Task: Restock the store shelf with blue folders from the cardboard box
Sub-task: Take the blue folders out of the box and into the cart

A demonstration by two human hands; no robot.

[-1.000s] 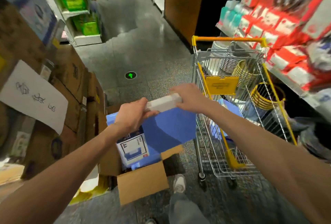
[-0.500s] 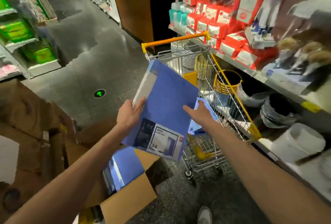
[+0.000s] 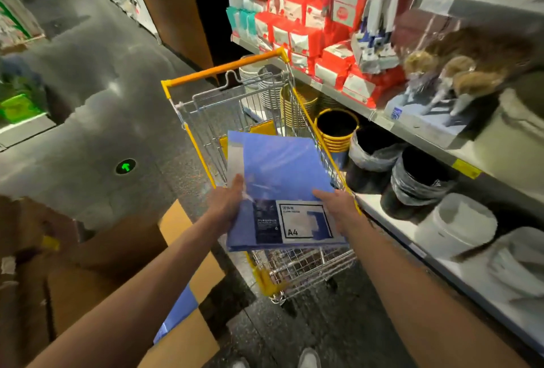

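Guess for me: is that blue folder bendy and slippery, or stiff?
Probably fairly stiff: the blue folder lies flat though the left hand and right hand grip only its near edges. Likely a bit slippery, since a shiny clear wrap seems to cover it. It looks thin, so probably light for its size.

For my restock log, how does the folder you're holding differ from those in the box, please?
The held folder is out over the cart; the boxed folders sit inside the cardboard box. The held folder shows its A4 label; the boxed folders show only a blue strip. Both are blue.
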